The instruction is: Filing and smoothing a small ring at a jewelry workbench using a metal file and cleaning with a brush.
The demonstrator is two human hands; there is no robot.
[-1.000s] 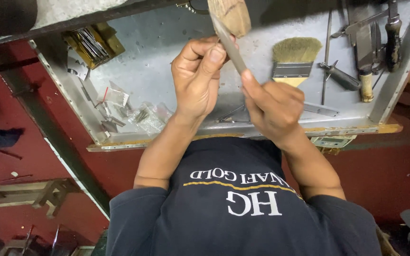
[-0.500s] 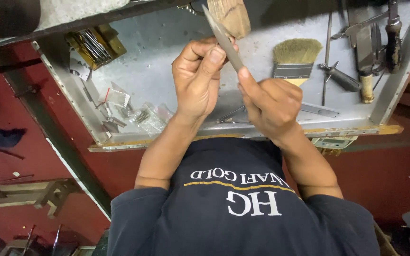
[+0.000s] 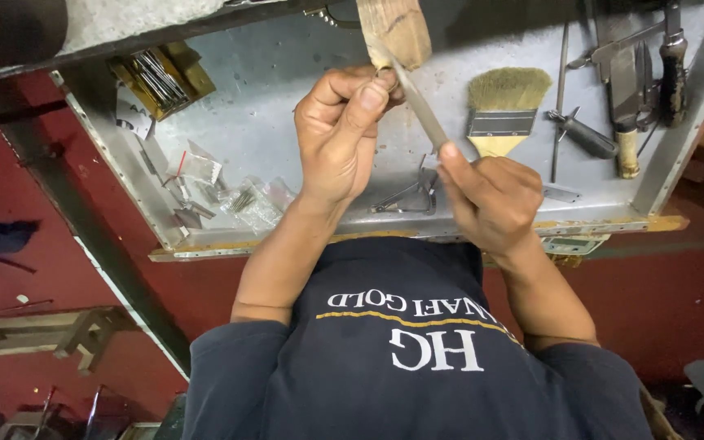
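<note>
The left hand [image 3: 340, 138] has its thumb and fingers [image 3: 368, 98] pinched together around something small at the upper end of a slim metal file [image 3: 421, 114]; what it pinches is too small to tell. The right hand [image 3: 490, 200] closes its thumb and fingers on the file's lower end, the thumb tip lying along the blade.

The file's long axis runs on a slant from about 11 o'clock to 5 o'clock. Its upper end points toward 11 o'clock and meets a wooden block [image 3: 393, 28] at the top edge of the view; its lower end sits in the right hand.

Both hands are held above a grey metal table [image 3: 270, 106] with a raised rim. At 3 o'clock from the file lies a flat paintbrush [image 3: 503, 110], bristles toward 12 o'clock. Further toward 3 o'clock lie several hand tools [image 3: 613, 90]. At 9 o'clock from the left hand lie small clear bags [image 3: 238, 195] of metal bits.
</note>
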